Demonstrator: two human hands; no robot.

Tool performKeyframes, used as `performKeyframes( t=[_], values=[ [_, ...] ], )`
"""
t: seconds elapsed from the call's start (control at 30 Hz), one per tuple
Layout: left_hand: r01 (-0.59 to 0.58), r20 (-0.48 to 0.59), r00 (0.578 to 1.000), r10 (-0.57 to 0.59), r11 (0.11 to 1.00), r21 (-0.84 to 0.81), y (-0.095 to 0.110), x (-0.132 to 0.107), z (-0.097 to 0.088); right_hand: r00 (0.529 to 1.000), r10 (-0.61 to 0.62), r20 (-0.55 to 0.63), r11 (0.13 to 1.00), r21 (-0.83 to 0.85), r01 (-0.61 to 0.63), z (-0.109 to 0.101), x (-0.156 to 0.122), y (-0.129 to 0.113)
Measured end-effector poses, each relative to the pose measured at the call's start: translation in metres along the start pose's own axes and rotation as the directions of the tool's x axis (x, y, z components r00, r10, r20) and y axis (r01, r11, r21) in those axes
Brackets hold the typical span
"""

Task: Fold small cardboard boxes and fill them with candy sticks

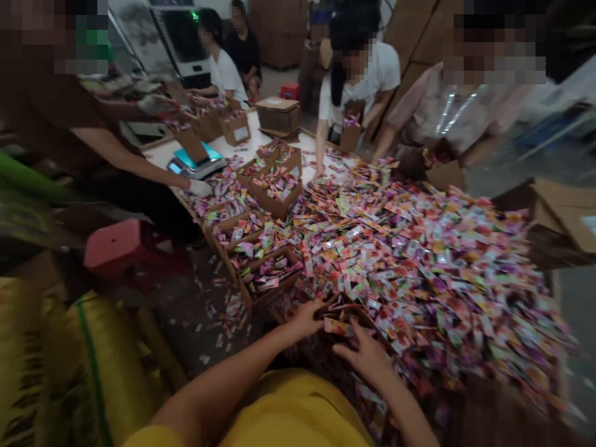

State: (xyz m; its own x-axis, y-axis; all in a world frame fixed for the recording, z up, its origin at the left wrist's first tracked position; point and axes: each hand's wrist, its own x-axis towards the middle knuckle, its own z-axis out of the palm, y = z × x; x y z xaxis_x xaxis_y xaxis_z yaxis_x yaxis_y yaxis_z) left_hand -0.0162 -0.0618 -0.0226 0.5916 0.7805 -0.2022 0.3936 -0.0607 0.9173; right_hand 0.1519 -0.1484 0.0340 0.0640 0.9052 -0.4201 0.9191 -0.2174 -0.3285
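At the near edge of the table, a small cardboard box point(370, 320) filled with small wrapped packets point(336, 326) stands close to my body. My left hand point(305, 320) grips its left side, with the fingers at the rim. On the box's near right side, my right hand point(367, 355) has its thumb and fingers apart, the fingertips by the packets. Right beyond the box spreads a large heap of colourful packets point(419, 248). Several filled cardboard boxes point(254, 301) stand to the left of the heap.
A digital scale point(198, 162) sits on the white table point(251, 146) at the far left. Co-workers stand around the table; one gloved hand point(200, 188) is by the packets. A red stool point(125, 248), yellow sacks point(112, 366) and fallen packets are at left, an open carton point(565, 214) at right.
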Motion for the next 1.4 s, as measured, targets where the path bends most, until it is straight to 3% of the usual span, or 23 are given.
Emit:
performKeyframes(
  t=[0.07, 0.13, 0.2, 0.23, 0.27, 0.3, 0.37, 0.43, 0.5, 0.6, 0.7, 0.77, 0.93, 1.1, 1.2, 1.27, 1.3, 1.33, 1.4],
  values=[
    [0.002, -0.054, 0.999, 0.001, 0.998, 0.056, 0.006, -0.003, -0.011, 0.995, 0.027, -0.095, 0.984, -0.171, -0.043, 0.029, 0.001, -0.010],
    [-0.083, -0.164, 0.981, 0.107, 0.986, 0.147, 0.012, -0.007, -0.039, 0.993, 0.018, -0.121, 0.950, -0.308, -0.054, 0.055, 0.003, -0.010],
    [-0.156, -0.323, 0.911, 0.255, 0.941, 0.301, 0.015, -0.010, -0.085, 0.993, -0.032, -0.111, 0.937, -0.350, -0.009, 0.068, 0.001, 0.005],
    [-0.138, -0.393, 0.868, 0.302, 0.909, 0.394, 0.015, -0.011, -0.114, 0.992, -0.063, -0.105, 0.938, -0.347, 0.023, 0.069, -0.003, 0.017],
    [-0.062, -0.470, 0.825, 0.314, 0.877, 0.477, 0.012, -0.011, -0.144, 0.989, -0.098, -0.108, 0.939, -0.339, 0.056, 0.066, -0.008, 0.030],
    [0.037, -0.504, 0.814, 0.290, 0.839, 0.542, 0.006, -0.010, -0.173, 0.983, -0.148, -0.112, 0.937, -0.333, 0.103, 0.060, -0.015, 0.043],
    [0.283, -0.549, 0.821, 0.154, 0.725, 0.627, -0.010, -0.005, -0.222, 0.950, -0.299, -0.094, 0.913, -0.319, 0.256, 0.042, -0.028, 0.058],
    [0.435, -0.524, 0.851, -0.036, 0.607, 0.666, -0.028, 0.001, -0.251, 0.875, -0.481, -0.052, 0.847, -0.285, 0.448, 0.021, -0.033, 0.050],
    [0.473, -0.468, 0.869, -0.163, 0.553, 0.686, -0.042, 0.004, -0.260, 0.778, -0.628, -0.025, 0.762, -0.226, 0.607, 0.007, -0.024, 0.021],
    [0.473, -0.467, 0.868, -0.166, 0.561, 0.680, -0.055, 0.002, -0.260, 0.671, -0.741, 0.022, 0.660, -0.159, 0.734, 0.004, 0.019, -0.044],
    [0.439, -0.471, 0.875, -0.109, 0.587, 0.680, -0.065, -0.005, -0.266, 0.606, -0.763, 0.224, 0.580, -0.177, 0.795, 0.009, 0.074, -0.100],
    [0.404, -0.457, 0.886, -0.074, 0.607, 0.685, -0.073, -0.008, -0.279, 0.562, -0.753, 0.343, 0.526, -0.200, 0.827, 0.010, 0.106, -0.123],
    [0.407, -0.519, 0.855, -0.007, 0.630, 0.661, -0.098, 0.007, -0.333, 0.506, -0.772, 0.385, 0.463, -0.206, 0.862, 0.005, 0.161, -0.159],
    [0.444, -0.551, 0.834, -0.032, 0.633, 0.634, -0.121, 0.030, -0.399, 0.528, -0.770, 0.357, 0.484, -0.211, 0.849, 0.005, 0.211, -0.210],
    [0.528, -0.598, 0.795, -0.106, 0.605, 0.596, -0.109, 0.036, -0.420, 0.562, -0.769, 0.303, 0.517, -0.222, 0.827, -0.004, 0.218, -0.231],
    [0.563, -0.665, 0.744, -0.063, 0.594, 0.574, -0.082, 0.035, -0.411, 0.629, -0.753, 0.194, 0.587, -0.236, 0.775, -0.015, 0.208, -0.229],
    [0.522, -0.674, 0.739, 0.000, 0.632, 0.573, -0.065, 0.031, -0.398, 0.669, -0.734, 0.120, 0.634, -0.233, 0.737, -0.020, 0.199, -0.223],
    [0.430, -0.656, 0.751, 0.075, 0.698, 0.572, -0.045, 0.024, -0.378, 0.714, -0.700, 0.039, 0.691, -0.218, 0.689, -0.024, 0.187, -0.212],
    [0.125, -0.501, 0.848, 0.172, 0.854, 0.505, -0.009, 0.004, -0.322, 0.830, -0.539, -0.140, 0.842, -0.127, 0.525, -0.023, 0.160, -0.178]
  ],
)
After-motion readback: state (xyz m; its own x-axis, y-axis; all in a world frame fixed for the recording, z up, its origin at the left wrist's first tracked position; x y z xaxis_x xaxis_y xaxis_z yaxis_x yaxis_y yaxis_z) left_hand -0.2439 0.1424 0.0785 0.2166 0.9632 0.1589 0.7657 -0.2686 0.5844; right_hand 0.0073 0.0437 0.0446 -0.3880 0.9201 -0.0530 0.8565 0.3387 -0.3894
